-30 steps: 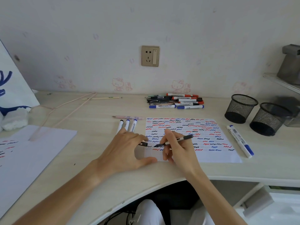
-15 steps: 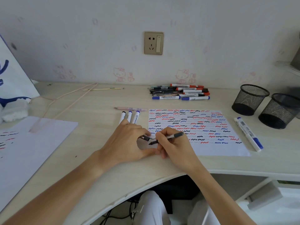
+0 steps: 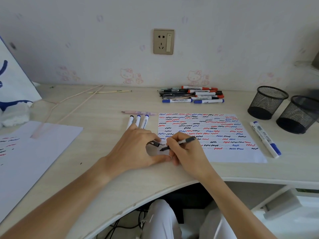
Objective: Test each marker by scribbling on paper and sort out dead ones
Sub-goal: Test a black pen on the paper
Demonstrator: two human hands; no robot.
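Note:
My right hand [image 3: 185, 152] grips a thin black pen [image 3: 179, 143], its tip touching the lower left corner of the scribble paper [image 3: 224, 155]. The sheet is covered with rows of red, blue and black squiggles. My left hand [image 3: 138, 147] rests on the desk at the paper's left edge and pinches the pen's black cap [image 3: 154, 144]. Three white markers [image 3: 138, 120] lie side by side just beyond my left hand. A pile of markers and pens [image 3: 192, 96] sits near the wall. One blue-capped marker [image 3: 265, 139] lies right of the paper.
Two black mesh pen cups [image 3: 267, 102] [image 3: 298, 114] stand at the right. A pink pen [image 3: 138, 112] lies above the three markers. Another scribbled sheet [image 3: 34, 152] lies at the left, with a bag [image 3: 12, 83] and thin sticks [image 3: 108, 91] behind. The desk's curved front edge runs below my wrists.
The pen tip has slid left and down toward the paper's lower left corner, close to my left hand. The camera view has tilted slightly. My left hand has stayed put.

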